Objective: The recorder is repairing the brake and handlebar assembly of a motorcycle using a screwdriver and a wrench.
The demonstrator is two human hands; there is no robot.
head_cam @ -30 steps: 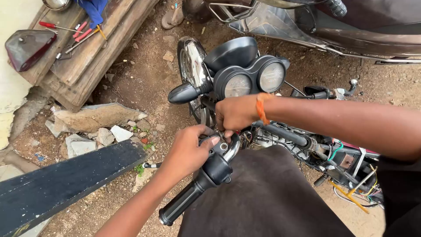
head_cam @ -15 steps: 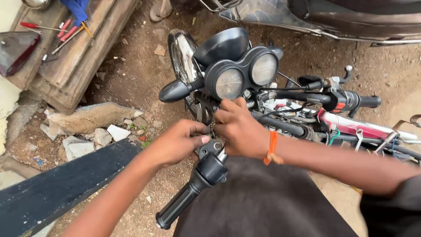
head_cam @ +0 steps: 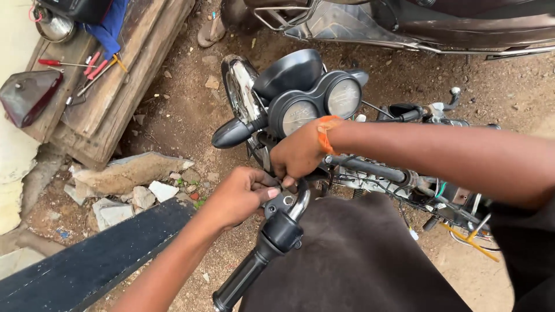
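Right hand (head_cam: 298, 155) shifted left — onto metal lever clamp (head_cam: 287, 199).

two gauges (head_cam: 321, 104), two hands (head_cam: 243, 193), one handlebar grip (head_cam: 240, 283)

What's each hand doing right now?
Left hand: closed on the lever clamp above the handlebar grip.
Right hand: closed at the same clamp; grasp unclear.

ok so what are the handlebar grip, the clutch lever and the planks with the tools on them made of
Handlebar grip: looks like black rubber, matte with ribbing. Clutch lever: probably metal, with a bright silvery shine. Planks: weathered wood, grey-brown with visible grain and rough edges.
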